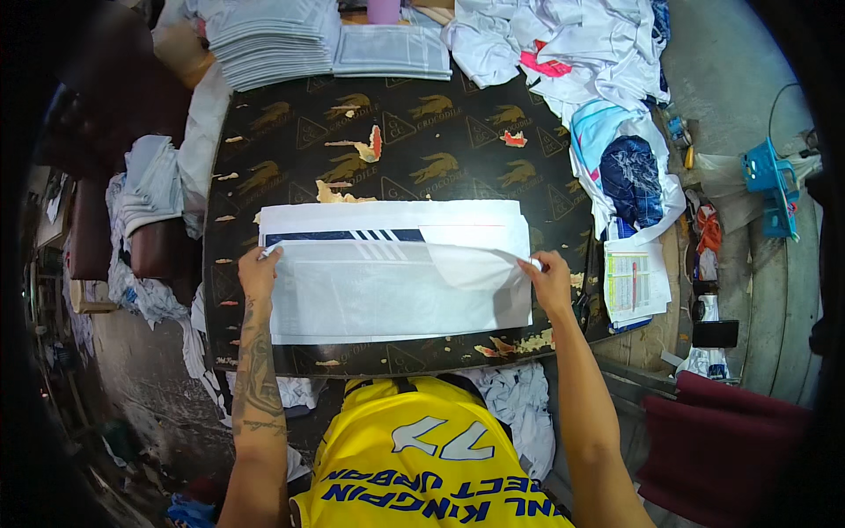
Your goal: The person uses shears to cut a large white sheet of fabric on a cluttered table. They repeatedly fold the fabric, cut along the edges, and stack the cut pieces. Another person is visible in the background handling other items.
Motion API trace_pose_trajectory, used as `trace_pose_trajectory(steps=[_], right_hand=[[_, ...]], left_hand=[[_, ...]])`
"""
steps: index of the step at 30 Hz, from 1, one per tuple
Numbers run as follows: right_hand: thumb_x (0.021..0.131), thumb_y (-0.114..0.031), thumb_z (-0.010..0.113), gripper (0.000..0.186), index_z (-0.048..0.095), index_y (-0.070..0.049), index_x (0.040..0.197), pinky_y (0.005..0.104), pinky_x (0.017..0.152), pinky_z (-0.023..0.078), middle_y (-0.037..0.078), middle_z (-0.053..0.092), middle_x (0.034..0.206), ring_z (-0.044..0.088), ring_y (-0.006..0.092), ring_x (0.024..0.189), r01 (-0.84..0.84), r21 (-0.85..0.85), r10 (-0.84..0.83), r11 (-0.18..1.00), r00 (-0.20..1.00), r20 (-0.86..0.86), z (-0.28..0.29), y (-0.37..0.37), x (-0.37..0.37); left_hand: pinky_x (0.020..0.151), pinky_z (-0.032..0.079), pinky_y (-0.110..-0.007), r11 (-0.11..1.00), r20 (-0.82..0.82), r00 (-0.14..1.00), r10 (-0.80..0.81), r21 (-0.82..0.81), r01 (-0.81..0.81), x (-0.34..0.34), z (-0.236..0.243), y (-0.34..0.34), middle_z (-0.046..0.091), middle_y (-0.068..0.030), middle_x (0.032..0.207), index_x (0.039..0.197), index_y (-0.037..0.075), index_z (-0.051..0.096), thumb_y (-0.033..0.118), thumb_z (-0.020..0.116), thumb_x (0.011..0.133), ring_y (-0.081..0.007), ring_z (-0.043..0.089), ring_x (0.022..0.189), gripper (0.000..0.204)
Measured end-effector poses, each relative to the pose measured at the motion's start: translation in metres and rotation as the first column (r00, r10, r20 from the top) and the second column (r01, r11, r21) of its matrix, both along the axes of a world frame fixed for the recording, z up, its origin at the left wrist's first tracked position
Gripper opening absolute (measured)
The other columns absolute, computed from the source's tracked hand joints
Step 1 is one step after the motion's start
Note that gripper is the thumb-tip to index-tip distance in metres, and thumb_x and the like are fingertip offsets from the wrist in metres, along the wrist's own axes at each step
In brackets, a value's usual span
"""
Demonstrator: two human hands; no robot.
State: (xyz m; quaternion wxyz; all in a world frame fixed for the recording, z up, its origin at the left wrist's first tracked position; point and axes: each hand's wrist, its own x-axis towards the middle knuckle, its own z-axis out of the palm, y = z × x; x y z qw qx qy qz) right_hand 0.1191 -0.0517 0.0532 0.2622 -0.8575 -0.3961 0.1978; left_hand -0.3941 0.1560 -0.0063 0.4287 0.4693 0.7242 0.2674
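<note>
A pile of white sheets [392, 211] lies on the dark patterned tabletop [308, 150], with a navy printed band [308, 236] crossed by white slanted stripes. My left hand [262, 268] pinches the left corner of a thin translucent white top sheet [370, 290] at the band's height. On the other side, my right hand [547, 275] grips that sheet's right corner, which curls up a little from the pile. The tabletop has peeled, torn patches.
Neat stacks of pale panels [264, 44] sit at the back beside a purple container [385, 9]. Rumpled white garments [598, 35], papers [634, 282] and a blue plastic item [766, 185] are on the right. Folded pieces [154, 176] lie left; a maroon chair [713, 440] stands lower right.
</note>
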Motion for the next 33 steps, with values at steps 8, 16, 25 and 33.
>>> trace_pose_trajectory(steps=[8,16,25,33], right_hand=[[0.083,-0.029,0.094,0.039,0.075,0.003,0.092,0.0405,0.069,0.042,0.010,0.052,0.084,0.050,0.0239,0.075,0.040,0.024,-0.039,0.999,0.999,-0.027,-0.048,0.056,0.014],[0.092,-0.022,0.084,0.025,0.072,0.000,0.092,0.0360,0.060,0.045,0.007,0.060,0.067,0.053,0.0163,0.061,0.105,0.049,-0.102,0.993,0.993,-0.062,-0.023,0.009,-0.004],[0.093,-0.029,0.088,0.035,0.072,0.000,0.082,0.0338,0.059,0.050,0.006,0.069,0.069,0.064,0.0158,0.061,0.416,-0.223,-0.470,0.882,0.820,-0.327,-0.037,-0.093,-0.038],[0.092,-0.037,0.086,0.036,0.072,-0.005,0.100,0.0497,0.074,0.058,0.016,0.078,0.087,0.076,0.0384,0.082,0.107,-0.344,-0.145,0.933,0.986,-0.086,-0.012,-0.081,-0.026]], left_hand=[[0.051,0.039,-0.032,0.982,-0.141,0.980,0.143,0.140,-0.123,0.004,-0.026,0.019,0.057,0.0007,0.061,0.104,-0.003,0.078,0.022,0.087,0.093,-0.0082,0.048,0.052,0.029],[0.063,0.048,-0.033,0.935,-0.262,0.943,-0.207,0.231,0.269,0.098,0.023,-0.049,0.062,-0.0023,0.072,0.142,0.007,0.061,0.017,0.083,0.094,-0.0132,0.057,0.061,0.054],[0.103,0.045,-0.046,0.395,-0.487,0.501,-0.716,0.309,0.865,0.289,0.017,-0.059,0.060,-0.0119,0.123,0.131,0.009,0.066,0.018,0.077,0.095,-0.0319,0.056,0.117,0.039],[0.101,0.047,-0.047,0.473,-0.557,0.533,-0.638,0.262,0.841,0.320,0.027,-0.087,0.060,-0.0115,0.118,0.127,0.010,0.070,0.021,0.077,0.096,-0.0307,0.059,0.113,0.034]])
